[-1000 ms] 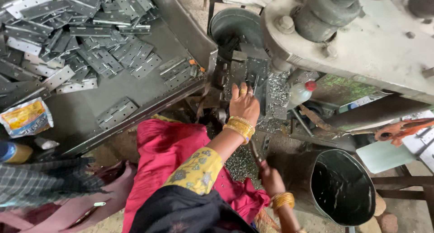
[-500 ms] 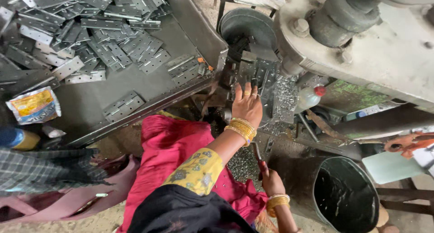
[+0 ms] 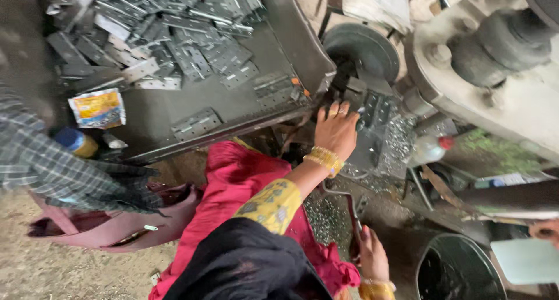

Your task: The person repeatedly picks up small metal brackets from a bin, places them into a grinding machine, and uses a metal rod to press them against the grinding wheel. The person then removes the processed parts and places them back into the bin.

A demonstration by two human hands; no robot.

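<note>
Dozens of flat grey metal hinges point(image 3: 174, 38) sit piled up on a big dark steel tray point(image 3: 244, 110) at the far left, all thin stamped plates with little screw holes, dull and a bit oily looking. One hinge point(image 3: 196, 123) lies on its own near the tray's front lip.

Right of the tray is a heavy press machine point(image 3: 466, 73), chunky cast metal, pale and grimy, with a round dark wheel point(image 3: 364, 49) behind the work spot. The left hand point(image 3: 336, 131) is up at the press bed, fingers spread and resting on a dark hinge plate point(image 3: 372, 110) that sits just past the fingertips, to the right of the tray's corner. The hand looks pressed flat on it rather than clenched, though I can't really tell if it's pinching the plate. Gold bangles on that wrist.

The right hand point(image 3: 372, 256) is low and near, wrapped around a thin dark lever handle point(image 3: 352, 218) that rises toward the machine. Shiny metal punchings point(image 3: 326, 218) are scattered like glitter between the two hands.

A round black bucket point(image 3: 457, 271) sits at the near right. A crinkly yellow packet point(image 3: 98, 108) and a blue-capped bottle point(image 3: 75, 143) lie at the tray's left end.
</note>
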